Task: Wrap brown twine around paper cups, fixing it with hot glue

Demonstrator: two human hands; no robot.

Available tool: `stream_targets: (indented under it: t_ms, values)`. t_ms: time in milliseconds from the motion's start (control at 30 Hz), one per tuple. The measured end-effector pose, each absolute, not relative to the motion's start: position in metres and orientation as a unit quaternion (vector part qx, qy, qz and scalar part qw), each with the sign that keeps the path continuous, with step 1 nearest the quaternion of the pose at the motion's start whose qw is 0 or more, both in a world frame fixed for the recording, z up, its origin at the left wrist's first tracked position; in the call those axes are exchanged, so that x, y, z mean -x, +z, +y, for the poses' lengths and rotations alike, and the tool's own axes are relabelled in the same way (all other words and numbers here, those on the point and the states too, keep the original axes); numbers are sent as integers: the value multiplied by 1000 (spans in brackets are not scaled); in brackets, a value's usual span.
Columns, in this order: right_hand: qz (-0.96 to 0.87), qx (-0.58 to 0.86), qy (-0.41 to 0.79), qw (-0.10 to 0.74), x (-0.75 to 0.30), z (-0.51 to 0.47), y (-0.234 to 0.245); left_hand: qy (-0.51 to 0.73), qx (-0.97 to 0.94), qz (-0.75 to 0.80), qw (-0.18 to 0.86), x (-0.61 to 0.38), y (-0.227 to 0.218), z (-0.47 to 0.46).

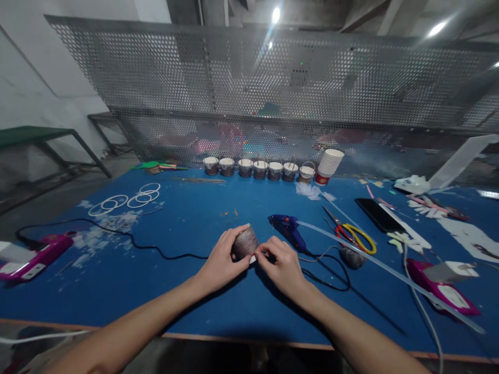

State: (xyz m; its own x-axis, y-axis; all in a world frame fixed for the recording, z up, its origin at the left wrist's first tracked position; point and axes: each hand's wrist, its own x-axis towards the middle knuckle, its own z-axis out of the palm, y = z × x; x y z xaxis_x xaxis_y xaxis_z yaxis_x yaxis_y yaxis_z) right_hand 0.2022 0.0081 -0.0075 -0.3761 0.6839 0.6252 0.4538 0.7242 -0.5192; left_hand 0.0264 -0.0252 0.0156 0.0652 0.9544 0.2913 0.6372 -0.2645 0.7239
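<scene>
My left hand [223, 256] is wrapped round a small cup covered in grey-brown yarn [245, 242], held on its side just above the blue table [156, 280]. My right hand [281, 262] pinches at the cup's rim end, fingers closed on the edge or a strand that I cannot make out. A blue glue gun [288, 230] lies right behind my right hand, its black cord looping to the right.
A row of yarn-wrapped cups [257, 168] and a stack of paper cups [329, 165] stand at the back. Scissors [353, 234], a ball of yarn [352, 257], a black phone [377, 214], white rings [132, 199] and magenta glue guns [37, 255] [444, 290] lie around.
</scene>
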Motion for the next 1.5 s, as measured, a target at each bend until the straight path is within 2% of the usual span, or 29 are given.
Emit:
stream_targets:
  t_ms: [200,733,900,1100,1233,1500]
  values:
    - [-825,320,145,442,-202,6,-7,377,-707,563,201,-27,15,-24]
    - [-801,383,165,429,-202,9,-13,381,-689,576,220,-26,14,-26]
    - [-781,389,230,432,-201,10,-12,384,-701,565,205,-26,16,-26]
    - [-714,407,376,428,-202,14,-5,403,-736,523,148,-21,13,-25]
    - [-684,386,480,390,-202,15,4,403,-723,524,200,-14,12,-22]
    - [-670,411,465,408,-199,17,1,393,-694,543,263,-19,17,-14]
